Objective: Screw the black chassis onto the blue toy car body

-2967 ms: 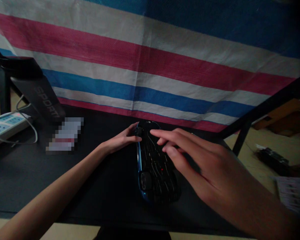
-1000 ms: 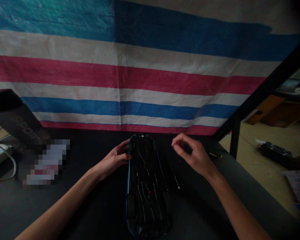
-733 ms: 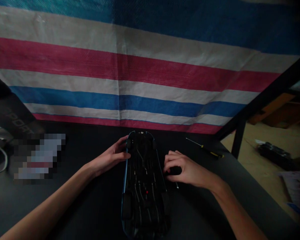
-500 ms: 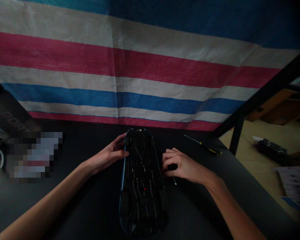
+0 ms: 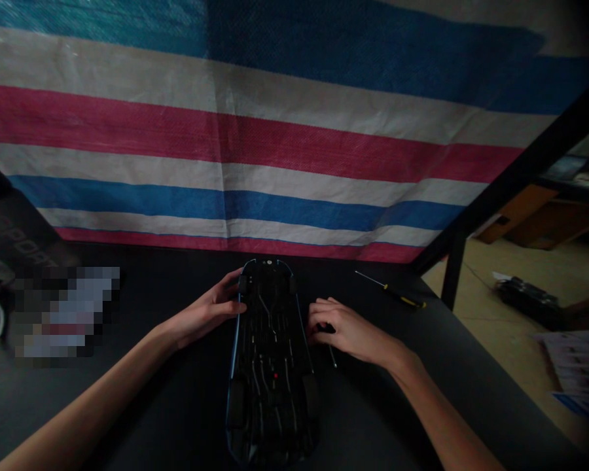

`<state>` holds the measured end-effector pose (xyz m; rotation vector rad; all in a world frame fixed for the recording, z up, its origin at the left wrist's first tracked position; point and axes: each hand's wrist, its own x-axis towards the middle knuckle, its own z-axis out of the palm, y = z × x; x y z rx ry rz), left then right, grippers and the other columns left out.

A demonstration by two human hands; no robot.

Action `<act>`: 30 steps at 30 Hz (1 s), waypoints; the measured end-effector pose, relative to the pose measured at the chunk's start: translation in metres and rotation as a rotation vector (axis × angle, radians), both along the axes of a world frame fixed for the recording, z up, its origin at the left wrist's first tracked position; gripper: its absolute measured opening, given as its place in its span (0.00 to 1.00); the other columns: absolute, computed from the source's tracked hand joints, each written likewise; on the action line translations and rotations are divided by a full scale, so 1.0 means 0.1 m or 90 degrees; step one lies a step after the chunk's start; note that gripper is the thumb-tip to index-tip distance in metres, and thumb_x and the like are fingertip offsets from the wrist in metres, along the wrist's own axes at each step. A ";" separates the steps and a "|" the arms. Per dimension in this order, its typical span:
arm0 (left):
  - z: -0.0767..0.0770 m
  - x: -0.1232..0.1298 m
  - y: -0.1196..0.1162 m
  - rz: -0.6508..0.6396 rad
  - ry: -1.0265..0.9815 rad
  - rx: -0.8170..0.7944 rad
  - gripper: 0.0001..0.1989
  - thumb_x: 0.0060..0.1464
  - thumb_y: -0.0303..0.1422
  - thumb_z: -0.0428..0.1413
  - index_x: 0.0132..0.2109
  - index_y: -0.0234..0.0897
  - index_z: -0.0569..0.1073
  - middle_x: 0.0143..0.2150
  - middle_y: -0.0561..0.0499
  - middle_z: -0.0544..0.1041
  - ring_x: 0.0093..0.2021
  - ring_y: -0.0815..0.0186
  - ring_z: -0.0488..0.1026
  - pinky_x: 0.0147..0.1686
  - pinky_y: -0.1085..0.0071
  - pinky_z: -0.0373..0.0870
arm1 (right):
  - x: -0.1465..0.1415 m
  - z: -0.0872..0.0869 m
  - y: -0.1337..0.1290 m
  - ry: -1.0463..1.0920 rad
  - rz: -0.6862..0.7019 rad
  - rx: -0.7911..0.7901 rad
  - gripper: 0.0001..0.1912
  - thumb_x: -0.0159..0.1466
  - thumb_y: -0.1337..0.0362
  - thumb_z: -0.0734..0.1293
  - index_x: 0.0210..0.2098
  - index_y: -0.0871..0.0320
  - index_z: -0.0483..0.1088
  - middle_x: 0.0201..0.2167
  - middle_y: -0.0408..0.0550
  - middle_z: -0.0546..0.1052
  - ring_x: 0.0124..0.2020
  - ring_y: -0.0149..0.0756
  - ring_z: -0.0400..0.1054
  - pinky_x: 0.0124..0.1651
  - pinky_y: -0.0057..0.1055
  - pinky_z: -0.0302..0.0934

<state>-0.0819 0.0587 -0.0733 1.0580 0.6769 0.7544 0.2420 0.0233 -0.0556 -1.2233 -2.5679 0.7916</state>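
An upside-down toy car [image 5: 273, 353] with a black underside and blue body edges lies in the middle of the dark table [image 5: 177, 405]. My left hand [image 5: 207, 313] grips its left side near the far end, thumb on the edge and fingers partly hidden behind it. Curled close to the car's right side, my right hand [image 5: 338, 329] has a thin metal shaft [image 5: 332, 356] sticking out below its fingers; the rest of that tool is hidden. A screwdriver [image 5: 405, 299] with a black and yellow handle lies beyond my right hand.
A striped plastic sheet [image 5: 275, 144] rises behind the table. Left are a dark bag [image 5: 19, 229], a white cable [image 5: 0, 314] and a blurred-out flat item [image 5: 73, 311]. A black frame post [image 5: 454, 271] stands right, with a dark object [image 5: 527, 297] on the floor beyond.
The whole view has shifted slightly, so the car, hands and screwdriver appear a little further left and lower. Both hands keep much the same pose beside the car.
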 end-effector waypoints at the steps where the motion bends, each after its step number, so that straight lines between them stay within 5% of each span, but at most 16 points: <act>1: 0.00 0.00 0.00 -0.003 -0.002 0.004 0.42 0.55 0.28 0.65 0.72 0.50 0.58 0.71 0.45 0.65 0.69 0.49 0.65 0.67 0.52 0.60 | 0.01 -0.01 0.01 0.003 0.002 0.004 0.03 0.70 0.64 0.70 0.38 0.53 0.76 0.42 0.42 0.77 0.49 0.37 0.71 0.66 0.47 0.49; 8: -0.02 0.00 0.01 -0.014 -0.022 0.016 0.41 0.56 0.27 0.65 0.72 0.49 0.59 0.70 0.45 0.66 0.69 0.50 0.65 0.68 0.52 0.58 | 0.14 0.01 0.06 0.082 -0.053 0.080 0.07 0.69 0.56 0.70 0.39 0.51 0.79 0.37 0.42 0.76 0.41 0.37 0.70 0.53 0.38 0.58; 17: -0.04 -0.03 0.02 -0.024 -0.021 0.015 0.40 0.58 0.26 0.64 0.72 0.50 0.60 0.70 0.46 0.67 0.68 0.52 0.66 0.67 0.53 0.58 | 0.14 -0.07 0.07 0.031 0.006 0.038 0.07 0.66 0.53 0.73 0.38 0.47 0.81 0.41 0.41 0.77 0.48 0.39 0.71 0.66 0.48 0.48; 30: -0.06 -0.04 0.04 -0.036 -0.031 0.019 0.39 0.59 0.24 0.62 0.73 0.49 0.58 0.71 0.46 0.67 0.67 0.54 0.67 0.66 0.56 0.61 | 0.10 -0.09 0.08 0.010 0.014 0.036 0.02 0.67 0.59 0.73 0.37 0.48 0.80 0.42 0.41 0.78 0.49 0.39 0.71 0.64 0.49 0.49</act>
